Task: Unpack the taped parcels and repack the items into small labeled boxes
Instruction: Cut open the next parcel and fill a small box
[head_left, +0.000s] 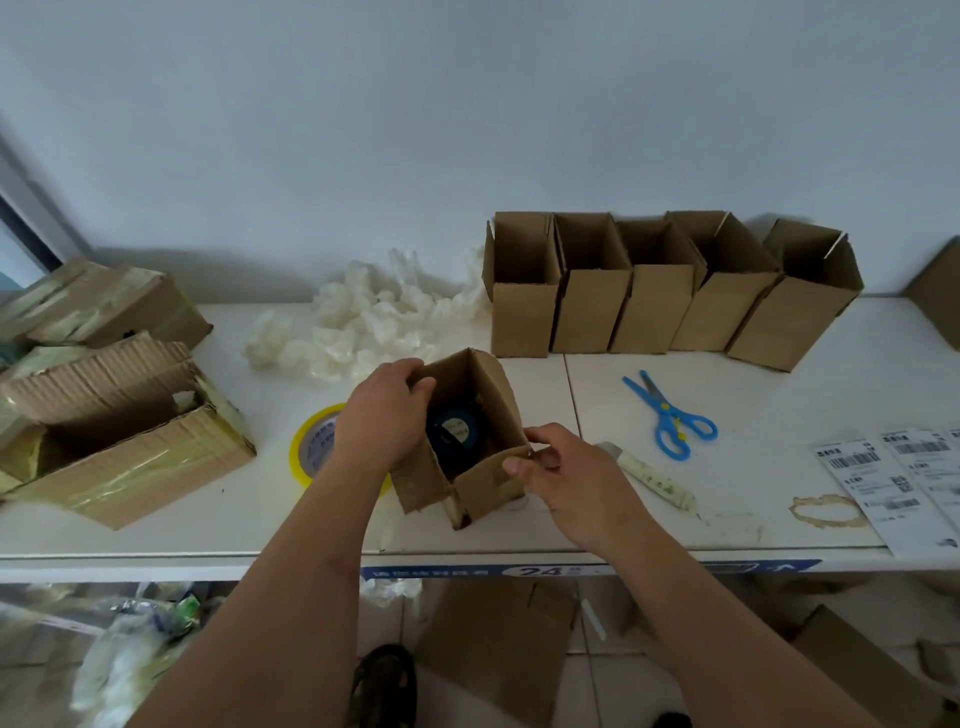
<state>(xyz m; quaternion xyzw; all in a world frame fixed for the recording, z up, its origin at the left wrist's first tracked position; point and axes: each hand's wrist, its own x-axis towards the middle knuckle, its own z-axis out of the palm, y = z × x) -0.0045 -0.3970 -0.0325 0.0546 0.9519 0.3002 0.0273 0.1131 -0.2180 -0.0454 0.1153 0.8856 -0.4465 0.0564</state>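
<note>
A small open cardboard box stands near the table's front edge, with a round dark blue item lying inside it. My left hand grips the box's left flap, fingers curled over its top edge. My right hand pinches the near right flap between thumb and fingers. At the left sits an opened taped parcel, and behind it a second taped parcel. Several empty small boxes line the back wall. Printed labels lie at the right edge.
A yellow tape roll lies partly under my left wrist. Blue scissors and a box cutter lie right of the box. White crumpled packing filler is heaped behind. Cardboard and plastic litter the floor below.
</note>
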